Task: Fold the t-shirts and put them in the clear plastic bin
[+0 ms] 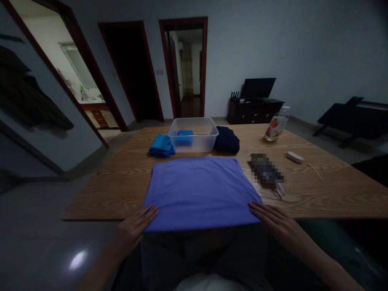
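A purple cloth (200,190) lies spread nearly flat at the front of the wooden table, its near edge hanging slightly over the table's edge. My left hand (136,224) rests on its lower left corner, fingers stretched out. On the opposite side, my right hand (271,216) lies with extended fingers on the lower right corner. Just beyond the cloth stands a clear plastic bin (197,143) with a folded blue cloth (184,138) inside. Left of the bin sits another folded blue cloth (162,145); a dark navy cloth bundle (226,140) is against its right side.
On the right of the wooden table (112,190) are a blurred-out dark object (265,167), a small white device (294,157) with a cord, and a clear bottle (276,125). A dark cabinet (254,111) with a screen stands by the far wall.
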The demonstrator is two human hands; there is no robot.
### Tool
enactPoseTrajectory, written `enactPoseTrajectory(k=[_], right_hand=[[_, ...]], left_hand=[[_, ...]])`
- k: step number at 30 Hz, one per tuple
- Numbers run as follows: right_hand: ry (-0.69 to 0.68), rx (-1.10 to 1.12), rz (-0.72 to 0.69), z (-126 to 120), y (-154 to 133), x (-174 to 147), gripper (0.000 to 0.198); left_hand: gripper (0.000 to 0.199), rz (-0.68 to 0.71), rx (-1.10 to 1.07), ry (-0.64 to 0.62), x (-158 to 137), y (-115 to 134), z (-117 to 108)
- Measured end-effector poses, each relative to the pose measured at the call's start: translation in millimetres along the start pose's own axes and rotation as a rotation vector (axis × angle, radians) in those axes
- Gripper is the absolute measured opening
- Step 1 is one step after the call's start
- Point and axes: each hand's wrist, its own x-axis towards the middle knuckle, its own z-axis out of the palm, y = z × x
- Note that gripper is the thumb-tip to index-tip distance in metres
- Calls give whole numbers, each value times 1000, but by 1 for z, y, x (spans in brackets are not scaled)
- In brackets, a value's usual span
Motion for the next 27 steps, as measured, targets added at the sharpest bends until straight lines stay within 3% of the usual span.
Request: enactPoseTrajectory(k=[4,8,11,14,17,21,24,27], right_hand=[[36,74,42,-4,-1,-4,48],[135,252,262,-16,0,7,27],[212,405,473,-29,6,33,34],[246,526,595,-37,19,73,45],[283,587,643,-31,38,115,46],[278,620,580,-1,71,161,52],[191,522,537,25,97,183,48],[115,416,539,45,117,196,31]], left_hand=[[74,-83,-200,-77,-9,-6,-19],[50,-287,-477,-130,-7,-15,-49],[39,-527,-684,-153,8,-25,-69],[46,-768,-717,-58,37,-43,-78],[61,-903,-679,63,73,-65,-71],[66,-918,-581,199,118,-91,-41],[57,-913,-441,161,141,-105,-15],[48,-913,-195,87,153,-115,5]])
